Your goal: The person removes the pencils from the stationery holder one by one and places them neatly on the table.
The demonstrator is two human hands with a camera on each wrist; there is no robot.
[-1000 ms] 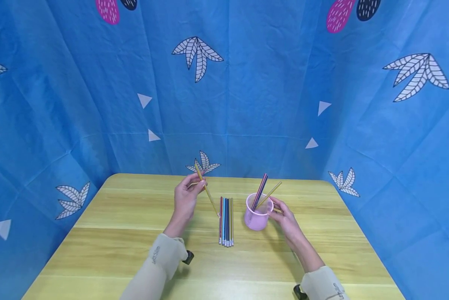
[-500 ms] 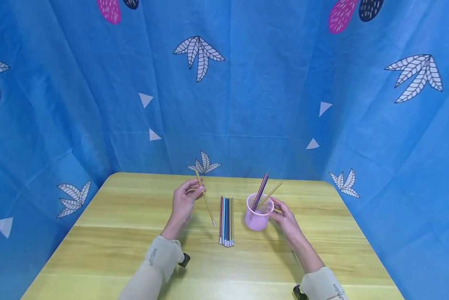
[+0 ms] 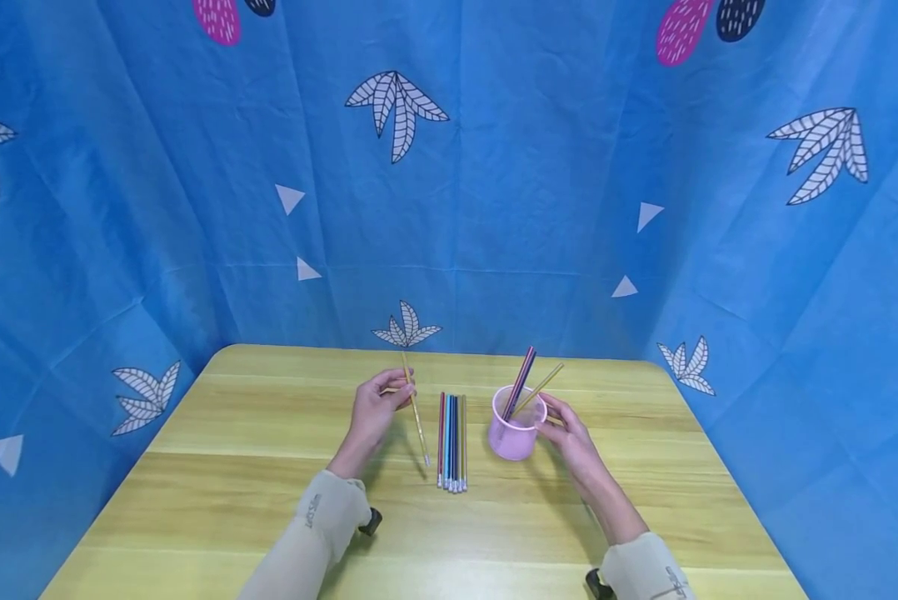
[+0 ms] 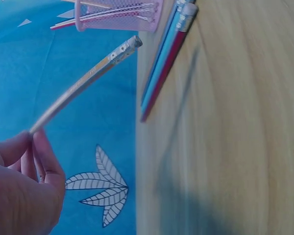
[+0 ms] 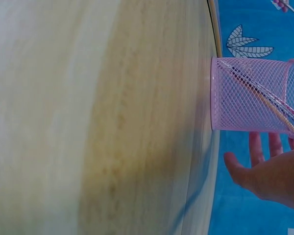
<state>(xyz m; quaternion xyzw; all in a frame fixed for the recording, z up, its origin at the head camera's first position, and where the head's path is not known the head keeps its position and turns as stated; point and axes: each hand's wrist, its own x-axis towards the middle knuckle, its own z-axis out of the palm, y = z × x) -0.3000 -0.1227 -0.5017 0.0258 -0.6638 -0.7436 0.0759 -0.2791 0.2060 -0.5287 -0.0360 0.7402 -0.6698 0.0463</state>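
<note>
My left hand (image 3: 374, 408) pinches a yellow pencil (image 3: 420, 429) between thumb and fingers, its eraser end pointing down, over the table left of a row of pencils. In the left wrist view that pencil (image 4: 73, 93) slants away from the fingertips. The row of pencils (image 3: 449, 442), red, light blue, dark blue and yellow, lies side by side with erasers toward me. To its right stands a pink mesh pen holder (image 3: 511, 443) with several pencils leaning inside. My right hand (image 3: 572, 442) rests its extended fingers against the holder's right side; in the right wrist view its thumb is apart from the mesh.
The light wooden table (image 3: 231, 467) ends at a blue patterned cloth (image 3: 456, 208) behind and on both sides. Dark wrist straps (image 3: 370, 522) show under both sleeves.
My left hand first drew the yellow pencil leftward off the row, then turned it more upright and lowered it slightly. The right hand and pen holder have stayed in place.
</note>
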